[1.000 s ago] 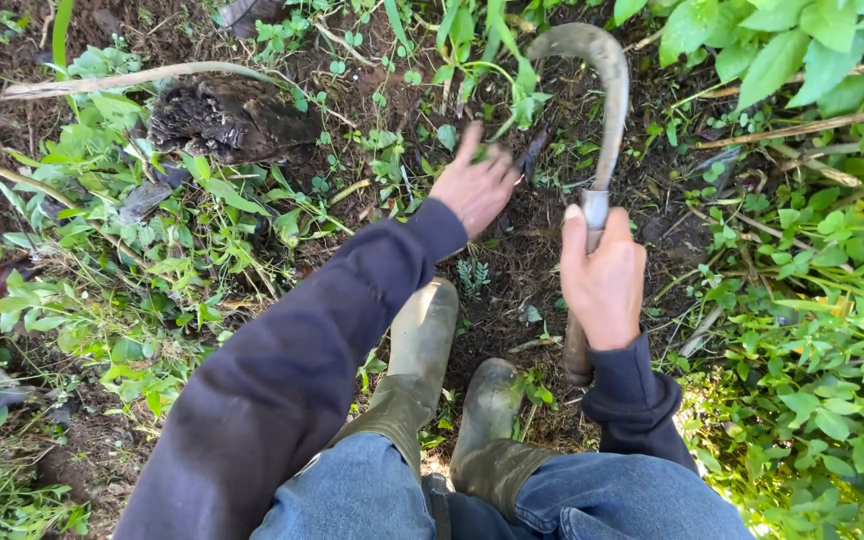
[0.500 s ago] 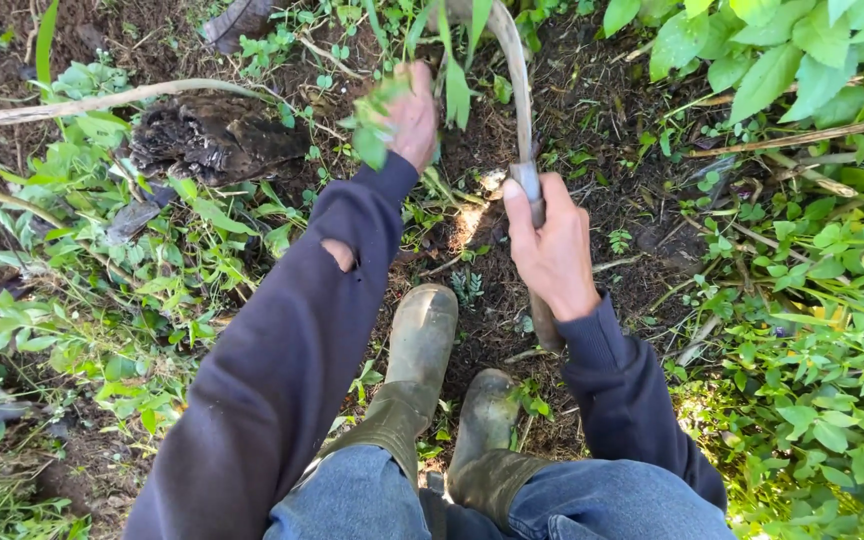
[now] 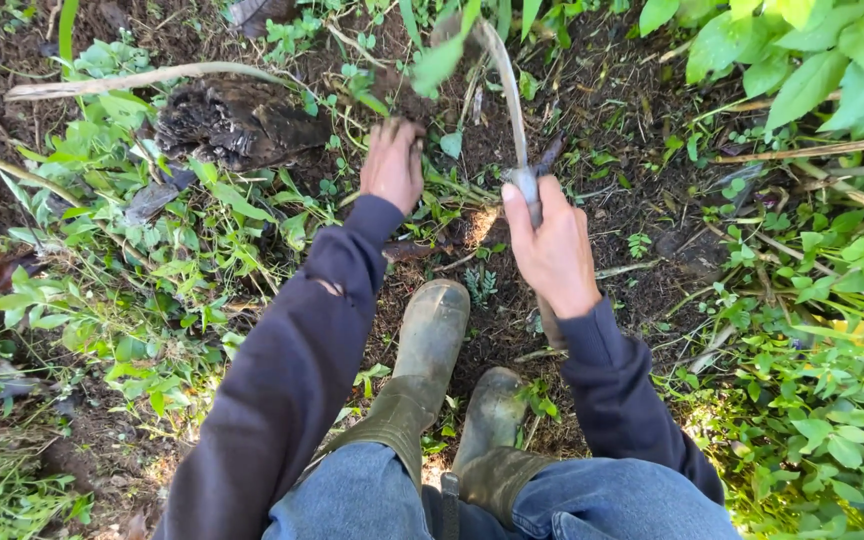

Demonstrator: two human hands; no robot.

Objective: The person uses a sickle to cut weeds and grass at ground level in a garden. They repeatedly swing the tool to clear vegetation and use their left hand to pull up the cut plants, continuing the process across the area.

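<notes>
My right hand (image 3: pixel 553 250) grips the wooden handle of a curved metal sickle (image 3: pixel 508 100); its thin blade runs upward and away from me into the leaves. My left hand (image 3: pixel 392 163) reaches forward to the ground left of the blade, fingers curled around weed stems (image 3: pixel 430 68) at soil level. Both arms wear dark blue sleeves, and the left sleeve has a small tear. My two muddy green rubber boots (image 3: pixel 430 340) stand on dark soil just below the hands.
A rotten dark stump (image 3: pixel 237 120) and a pale dry stalk (image 3: pixel 142 78) lie at upper left. Low green weeds (image 3: pixel 152 260) cover the left side. Dense leafy plants (image 3: pixel 832 300) fill the right edge. Bare dark soil (image 3: pixel 642 110) shows around the sickle.
My left hand went from an open reach to a higher grasp on a leafy plant, then dropped to the stems at ground level. The sickle swung left and now shows edge-on.
</notes>
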